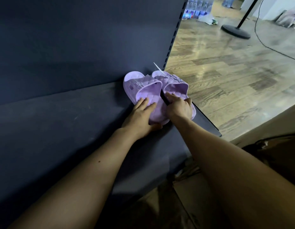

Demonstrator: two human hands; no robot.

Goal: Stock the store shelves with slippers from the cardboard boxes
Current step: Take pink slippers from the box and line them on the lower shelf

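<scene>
A pair of light purple slippers lies side by side at the right end of a dark blue shelf point(60, 129), toes toward the back panel. My left hand point(140, 116) holds the heel of the left slipper point(141, 86), fingers flat on the footbed and thumb round the heel edge. My right hand point(179, 107) grips the right slipper point(174, 83), index finger on the footbed and the other fingers curled over its outer side. A white tag point(158, 66) sticks up between the toes. An open cardboard box point(184, 204) sits below my arms, its contents dark.
The shelf's right edge point(207, 119) runs just beside the right slipper, with wooden floor beyond. The slotted upright point(174, 33) rises behind the pair. On the floor stand a black pole base point(235, 31) with a cable point(275, 52), and packs of bottles point(198, 9) farther back.
</scene>
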